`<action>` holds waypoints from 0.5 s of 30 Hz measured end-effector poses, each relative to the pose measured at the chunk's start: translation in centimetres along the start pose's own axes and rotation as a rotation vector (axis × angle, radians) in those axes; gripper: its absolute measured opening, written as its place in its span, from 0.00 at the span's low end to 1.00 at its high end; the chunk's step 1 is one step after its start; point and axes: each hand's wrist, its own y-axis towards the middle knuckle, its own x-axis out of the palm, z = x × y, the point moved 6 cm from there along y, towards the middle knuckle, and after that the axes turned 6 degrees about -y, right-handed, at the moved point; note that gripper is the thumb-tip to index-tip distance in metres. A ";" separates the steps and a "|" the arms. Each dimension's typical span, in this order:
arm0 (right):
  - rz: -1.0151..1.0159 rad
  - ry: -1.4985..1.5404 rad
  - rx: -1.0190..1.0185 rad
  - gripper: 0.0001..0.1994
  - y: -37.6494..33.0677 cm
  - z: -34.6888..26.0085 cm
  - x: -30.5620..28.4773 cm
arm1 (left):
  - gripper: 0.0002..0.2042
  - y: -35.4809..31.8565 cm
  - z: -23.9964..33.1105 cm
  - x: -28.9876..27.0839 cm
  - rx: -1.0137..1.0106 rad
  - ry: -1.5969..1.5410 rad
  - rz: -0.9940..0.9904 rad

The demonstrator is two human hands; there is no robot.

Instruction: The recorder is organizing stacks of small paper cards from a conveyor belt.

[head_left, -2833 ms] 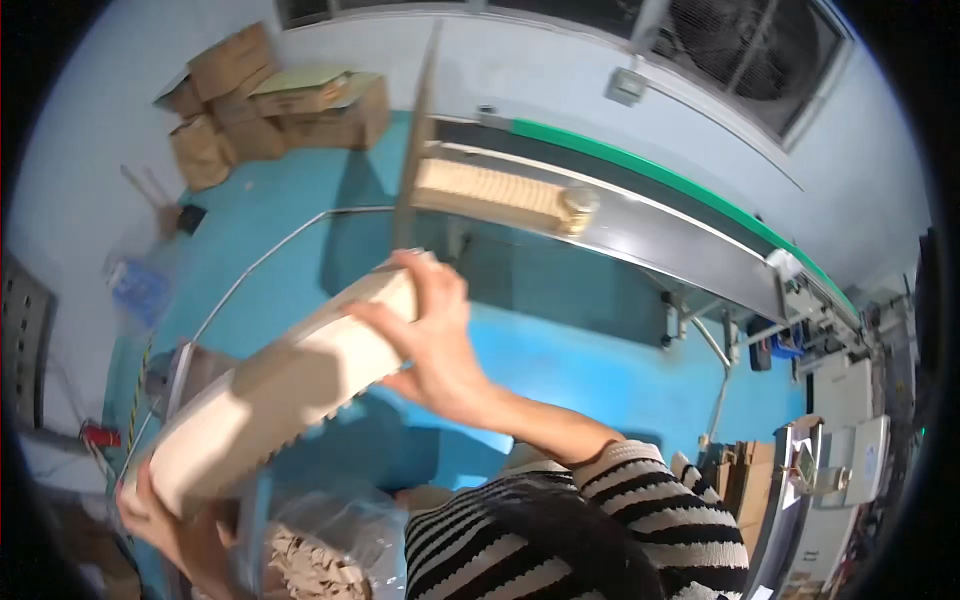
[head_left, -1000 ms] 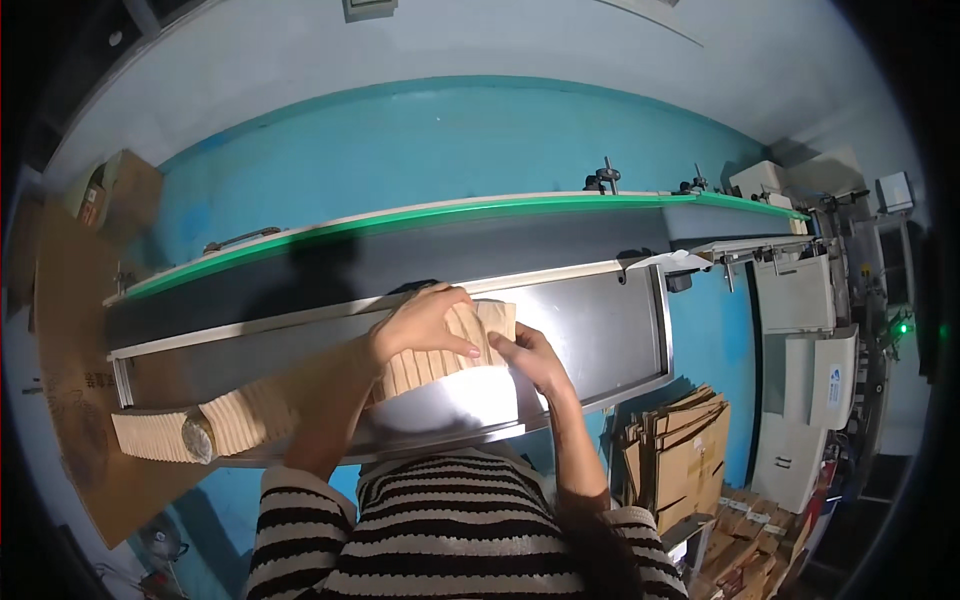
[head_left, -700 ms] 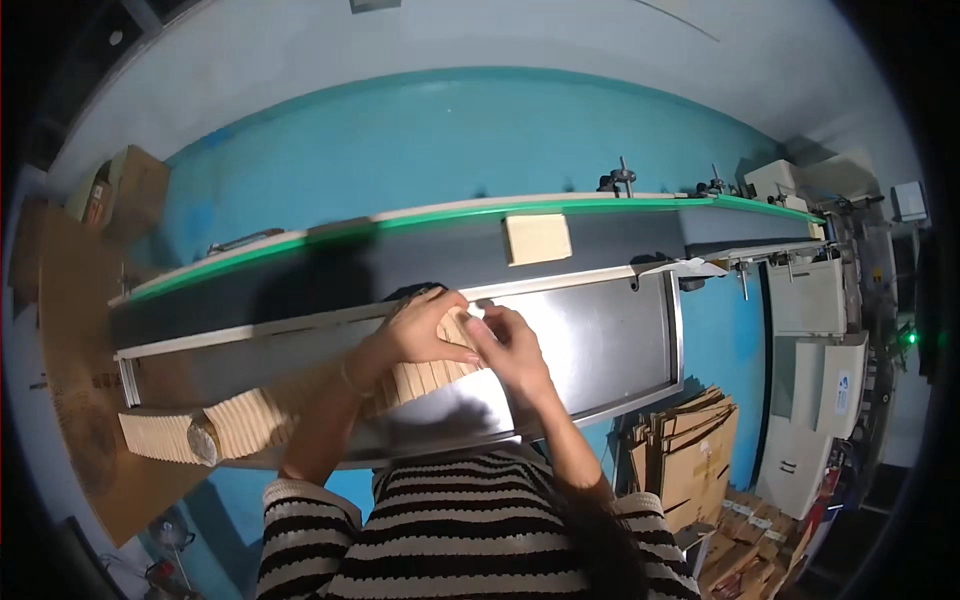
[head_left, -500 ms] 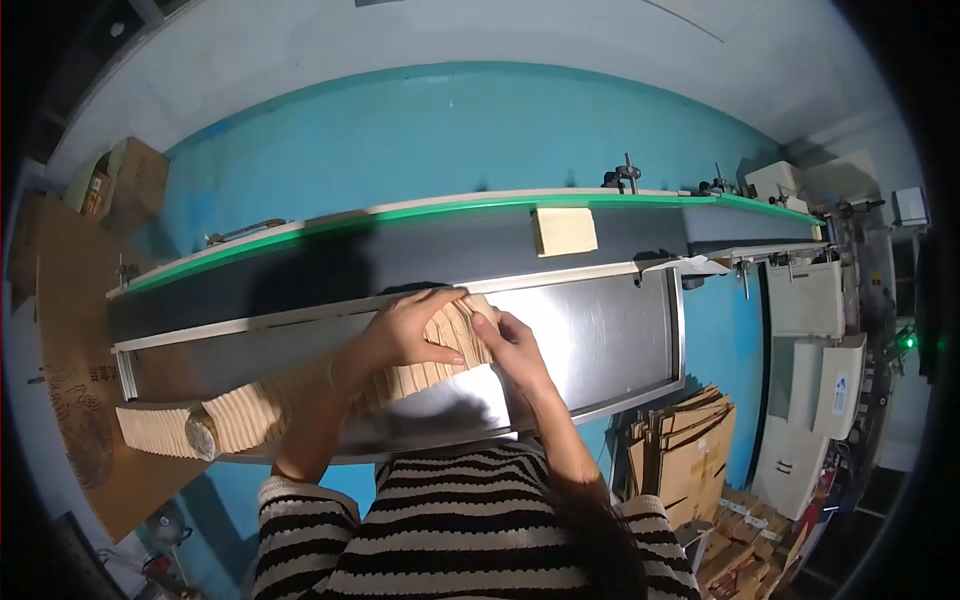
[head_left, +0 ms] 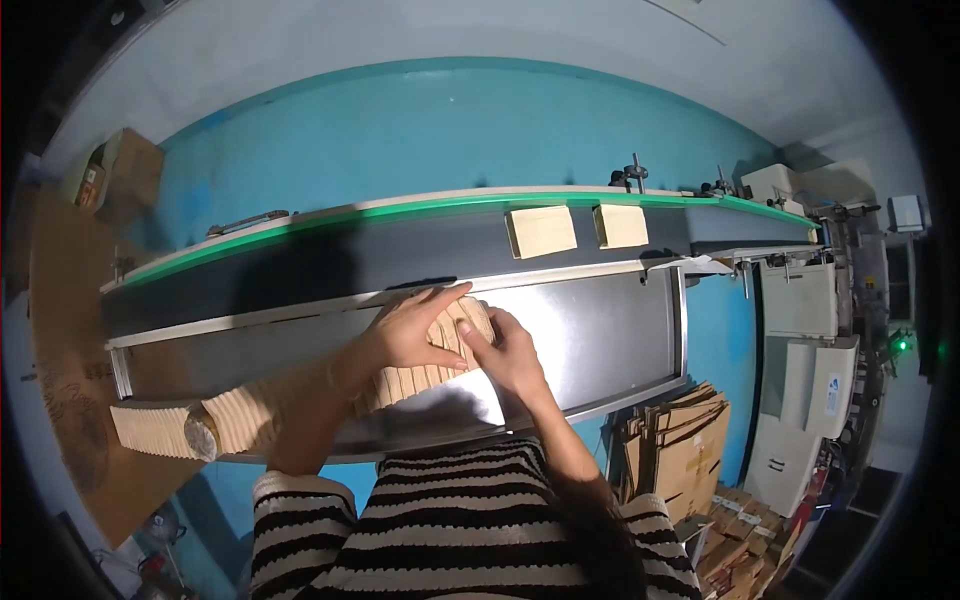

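Note:
A long row of flat cream paper packets (head_left: 405,383) stands on edge, packed face to face, along a shiny metal tray (head_left: 600,310). My left hand (head_left: 415,335) curves over the row near its right end, fingers on the far side and thumb on the near side. At that end my right hand (head_left: 510,350) grips the last packets, its thumb pressed on their face and its fingers behind. How many packets it pinches is hidden. My left forearm covers part of the row's middle.
Beyond the tray runs a dark conveyor belt (head_left: 430,250) with a green edge, carrying two cream packets (head_left: 541,231). A brown cardboard sheet (head_left: 75,330) is at the left. Flattened cartons (head_left: 680,450) stand at the lower right. White machine housings (head_left: 800,300) are farther right.
Two packets now lie on the belt where one lay before; the one at the right sits farther right than the earlier one. My hands stay at the row's end, the right thumb shifted left.

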 end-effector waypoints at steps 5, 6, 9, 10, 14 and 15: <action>-0.087 0.324 0.216 0.23 -0.5 0.9 -0.7 | 0.41 -0.8 -0.9 -0.3 -0.148 -0.063 -0.052; -0.153 0.194 0.146 0.24 -0.1 1.1 -1.1 | 0.38 -1.0 -0.8 -0.5 -0.145 -0.059 -0.047; 0.026 0.421 0.247 0.24 3.9 2.8 -2.2 | 0.38 -1.0 -0.8 -0.4 -0.127 -0.019 -0.002; 0.071 0.535 0.325 0.24 5.0 1.7 -2.4 | 0.38 -1.0 -1.0 -0.5 -0.113 -0.005 0.004; -0.020 0.176 0.087 0.25 1.8 -0.9 1.0 | 0.38 -1.6 -1.6 -0.5 -0.105 -0.016 0.020; -0.109 -0.097 -0.028 0.27 0.7 -1.6 1.5 | 0.38 -1.9 -1.8 -0.5 -0.118 -0.020 0.027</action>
